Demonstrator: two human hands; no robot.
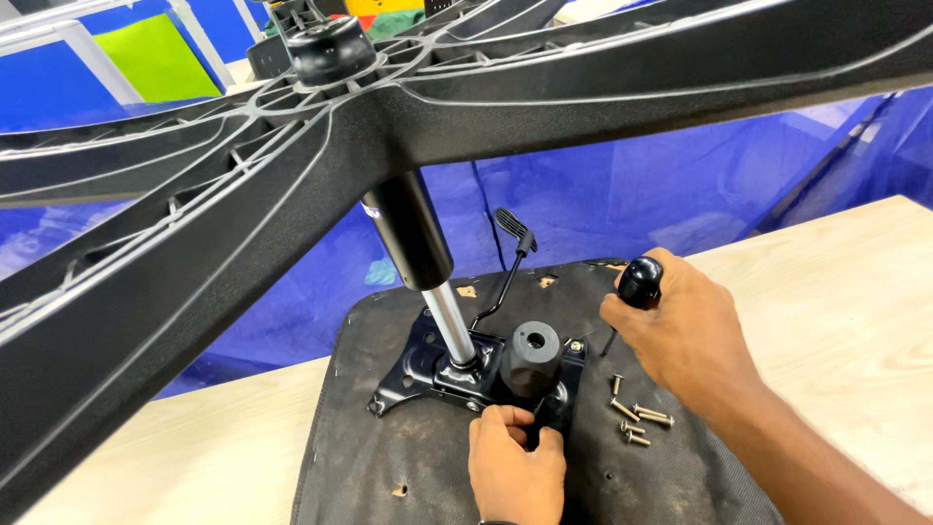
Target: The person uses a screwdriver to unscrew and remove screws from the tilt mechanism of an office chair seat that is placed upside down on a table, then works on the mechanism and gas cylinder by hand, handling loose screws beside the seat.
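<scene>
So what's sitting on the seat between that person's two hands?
In the head view, between the left hand and right hand stand the black knob on the metal mounting plate, with loose silver screws on the dark seat underside.

Bright, even overhead lighting; soft short shadows; sharp focus throughout; slight wide-angle stretching toward frame edges; faint sheen on dark plastic.

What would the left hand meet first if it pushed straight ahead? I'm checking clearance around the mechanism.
Probably the black ribbed tension knob directly ahead of the left hand, though depth is unclear; the hand already touches the black metal plate.
</scene>
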